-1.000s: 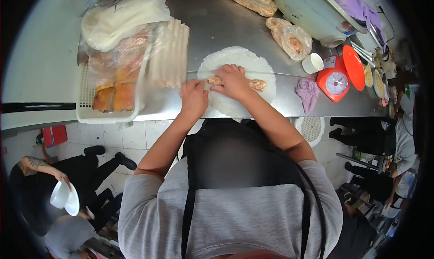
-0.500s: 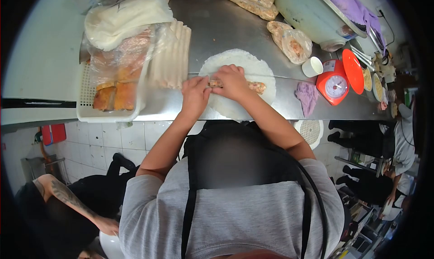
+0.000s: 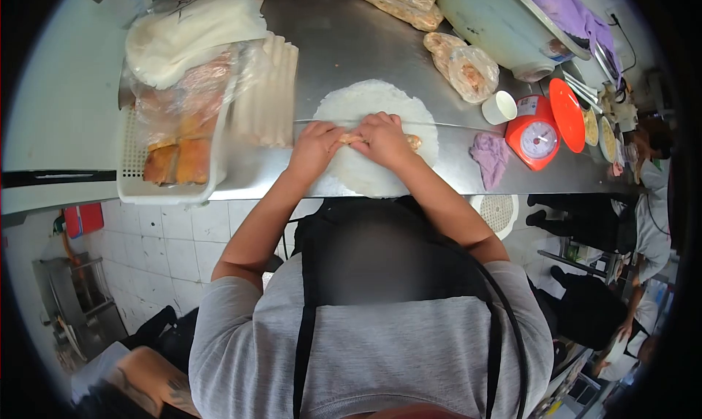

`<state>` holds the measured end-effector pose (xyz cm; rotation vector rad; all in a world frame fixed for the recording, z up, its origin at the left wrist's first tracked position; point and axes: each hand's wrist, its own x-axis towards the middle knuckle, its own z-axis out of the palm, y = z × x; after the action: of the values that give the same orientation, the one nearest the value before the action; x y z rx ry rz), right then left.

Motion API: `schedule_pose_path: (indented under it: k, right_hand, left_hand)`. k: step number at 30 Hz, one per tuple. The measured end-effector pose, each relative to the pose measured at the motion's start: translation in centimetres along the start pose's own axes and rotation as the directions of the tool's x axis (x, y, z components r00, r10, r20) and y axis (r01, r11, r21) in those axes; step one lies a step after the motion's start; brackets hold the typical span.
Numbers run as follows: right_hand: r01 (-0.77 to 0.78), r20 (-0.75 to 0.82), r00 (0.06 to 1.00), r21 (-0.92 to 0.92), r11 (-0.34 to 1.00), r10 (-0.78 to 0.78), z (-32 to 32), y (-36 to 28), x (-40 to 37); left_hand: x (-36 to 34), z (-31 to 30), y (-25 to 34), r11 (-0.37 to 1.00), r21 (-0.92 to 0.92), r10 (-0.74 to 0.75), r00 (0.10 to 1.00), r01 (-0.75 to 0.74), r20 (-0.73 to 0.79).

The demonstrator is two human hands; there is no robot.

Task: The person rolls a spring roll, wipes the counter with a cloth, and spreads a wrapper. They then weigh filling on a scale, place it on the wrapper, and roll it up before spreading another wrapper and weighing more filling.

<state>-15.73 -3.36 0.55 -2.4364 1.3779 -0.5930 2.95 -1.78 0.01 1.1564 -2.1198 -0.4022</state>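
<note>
A round white wrapper sheet (image 3: 373, 97) lies on the steel table near its front edge. Across its middle runs a strip of chunky orange-brown filling (image 3: 414, 142), partly covered by my hands. My left hand (image 3: 314, 150) is closed on the left end of the strip. My right hand (image 3: 384, 140) curls over the middle of it, fingers bent and pressed down. Between the two thumbs a short piece of the filling shows; the rest under my palms is hidden.
Finished-looking white rolls (image 3: 267, 90) lie left, beside a white basket (image 3: 208, 190) holding orange-brown slabs under plastic. To the right are bagged filling (image 3: 472, 75), a white cup (image 3: 499, 107), a red scale (image 3: 532, 137) and a purple cloth (image 3: 491, 156). Co-workers stand behind on both sides.
Both hands stay on the filling; they have come slightly closer together, and the right hand's fingers have shifted along the strip. The view has moved slightly. The co-worker at lower left has moved.
</note>
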Motion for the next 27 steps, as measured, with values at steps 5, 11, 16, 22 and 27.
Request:
schedule_pose_path:
  k: [5,11,16,22,27]
  right_hand:
    - [-0.007,0.003,1.000,-0.022,1.000,0.007,-0.7,1.1,-0.8]
    - [0.042,-0.044,0.998,-0.059,0.997,-0.045,-1.6,1.7,-1.4]
    - [0.049,-0.016,0.999,-0.072,0.996,-0.050,-2.5,2.5,-1.7]
    - [0.038,-0.100,0.994,-0.015,0.999,-0.039,-2.4,3.6,-2.7]
    - [0.045,-0.085,0.995,0.001,0.999,-0.045,-2.7,4.5,-3.5]
  left_hand:
    - [0.5,0.0,1.0,0.998,0.053,-0.013,0.999,0.015,-0.037]
    - [1.6,1.6,2.0,0.997,0.055,0.060,0.998,-0.059,-0.012]
    - [2.2,3.2,2.7,0.992,0.077,0.093,0.995,-0.095,0.035]
    - [2.7,4.0,3.5,0.990,0.095,0.096,0.994,-0.101,0.054]
    - [2.7,5.2,4.1,0.984,0.125,0.120,0.992,-0.124,0.040]
